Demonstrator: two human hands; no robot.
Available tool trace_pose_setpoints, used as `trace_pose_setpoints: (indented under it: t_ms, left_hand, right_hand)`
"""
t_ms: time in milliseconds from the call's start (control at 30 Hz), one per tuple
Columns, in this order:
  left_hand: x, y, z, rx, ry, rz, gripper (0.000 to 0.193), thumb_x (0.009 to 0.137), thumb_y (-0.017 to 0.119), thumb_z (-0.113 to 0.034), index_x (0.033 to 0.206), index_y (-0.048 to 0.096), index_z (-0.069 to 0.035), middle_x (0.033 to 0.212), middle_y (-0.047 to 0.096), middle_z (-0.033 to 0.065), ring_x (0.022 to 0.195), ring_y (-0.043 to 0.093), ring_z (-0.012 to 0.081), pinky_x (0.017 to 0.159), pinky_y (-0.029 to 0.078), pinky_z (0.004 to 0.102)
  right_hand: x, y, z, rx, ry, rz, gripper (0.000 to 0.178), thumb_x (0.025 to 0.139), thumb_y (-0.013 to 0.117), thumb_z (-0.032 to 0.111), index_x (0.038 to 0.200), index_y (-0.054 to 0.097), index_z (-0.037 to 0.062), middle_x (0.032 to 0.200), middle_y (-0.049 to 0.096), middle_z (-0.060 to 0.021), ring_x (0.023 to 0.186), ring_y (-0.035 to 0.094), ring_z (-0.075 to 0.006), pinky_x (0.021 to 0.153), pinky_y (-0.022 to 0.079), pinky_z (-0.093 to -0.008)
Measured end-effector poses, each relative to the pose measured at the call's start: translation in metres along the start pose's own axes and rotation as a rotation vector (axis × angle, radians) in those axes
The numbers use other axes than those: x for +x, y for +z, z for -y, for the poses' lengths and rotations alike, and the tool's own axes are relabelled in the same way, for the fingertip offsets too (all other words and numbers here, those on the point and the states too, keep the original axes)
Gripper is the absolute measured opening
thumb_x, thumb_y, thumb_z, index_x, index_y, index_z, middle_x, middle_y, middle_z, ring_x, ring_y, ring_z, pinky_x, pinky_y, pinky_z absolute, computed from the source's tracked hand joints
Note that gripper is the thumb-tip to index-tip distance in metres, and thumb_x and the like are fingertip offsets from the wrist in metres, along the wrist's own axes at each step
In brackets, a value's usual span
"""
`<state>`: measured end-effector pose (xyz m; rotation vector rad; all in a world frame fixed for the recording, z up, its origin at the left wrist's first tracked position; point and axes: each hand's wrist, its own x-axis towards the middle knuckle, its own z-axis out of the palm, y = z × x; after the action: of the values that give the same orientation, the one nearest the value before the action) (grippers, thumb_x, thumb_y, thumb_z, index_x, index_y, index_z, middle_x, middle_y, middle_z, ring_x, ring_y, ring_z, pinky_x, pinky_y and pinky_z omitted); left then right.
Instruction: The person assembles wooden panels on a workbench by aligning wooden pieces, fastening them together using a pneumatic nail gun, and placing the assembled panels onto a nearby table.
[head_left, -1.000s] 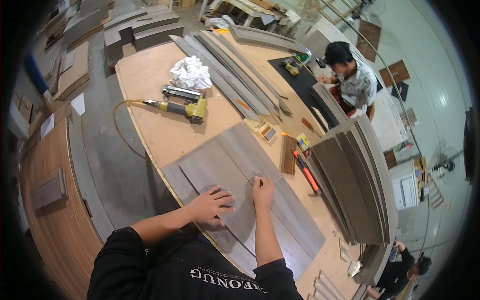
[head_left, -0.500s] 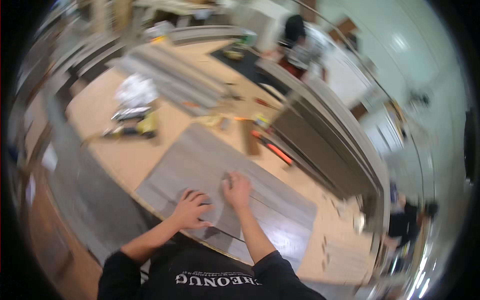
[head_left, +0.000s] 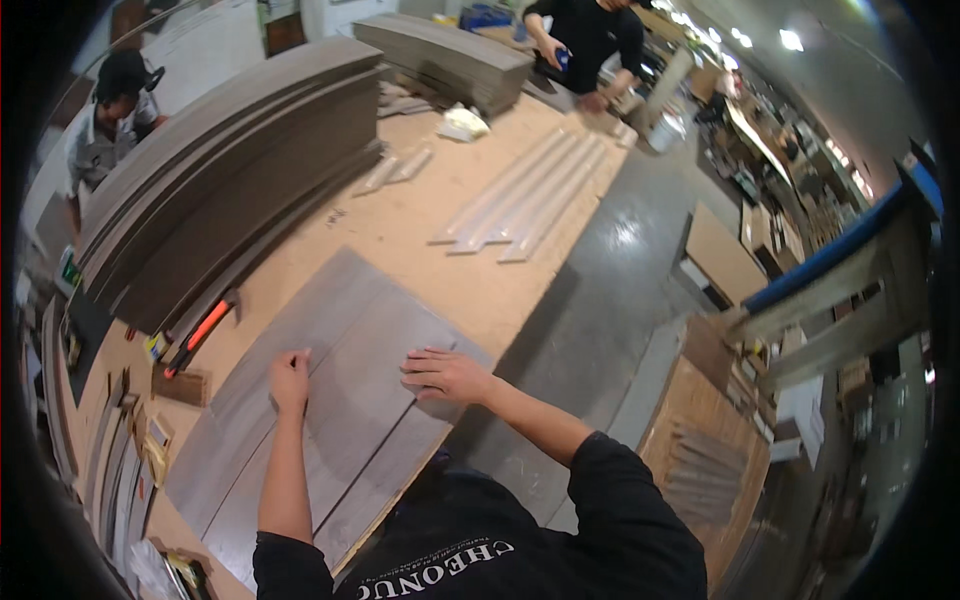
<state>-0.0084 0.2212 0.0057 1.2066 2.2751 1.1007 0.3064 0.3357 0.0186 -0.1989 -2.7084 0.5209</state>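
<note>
Several grey wood-grain planks lie side by side on the bench, with narrow dark seams between them. My left hand rests over the left part of the planks, its fingers curled together; whatever might be in them is hidden. Flat on the right end of the planks is my right hand, fingers stretched out and pressed down beside a seam. An orange-handled hammer lies left of the planks, close to a small brown wood block.
A long stack of grey-brown boards stands behind on the left. Pale narrow strips lie at the back of the wooden bench. One co-worker stands at the far end, another at left. A wooden panel sits right.
My view has swung to the right along the bench. My left hand has gone from spread to curled, while my right has gone from curled to flat on the planks.
</note>
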Motion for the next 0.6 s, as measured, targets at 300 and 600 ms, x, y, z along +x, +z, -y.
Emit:
trace_pose_setpoints:
  t_ms: [300,600]
  left_hand:
    - [0.003,0.010,-0.014,0.232,0.090,-0.183,0.030,0.082,0.066,-0.029,0.072,0.065,-0.001,0.068,0.056,0.0165,0.065,0.055,0.0340,0.059,0.042,0.0402]
    - [-0.002,0.007,-0.019,0.195,0.186,-0.238,0.027,0.079,0.067,-0.021,0.066,0.059,0.001,0.065,0.052,0.0174,0.062,0.050,0.0346,0.057,0.038,0.0424]
  right_hand:
    - [-0.008,-0.001,-0.005,-0.002,-0.004,-0.110,0.035,0.078,0.068,0.028,0.110,0.063,0.0138,0.123,0.059,-0.0009,0.123,0.049,-0.0194,0.106,0.037,-0.0364]
    - [-0.005,-0.002,0.001,0.011,0.016,-0.135,0.033,0.076,0.070,0.026,0.106,0.066,0.0137,0.122,0.060,-0.0004,0.120,0.052,-0.0180,0.104,0.039,-0.0355]
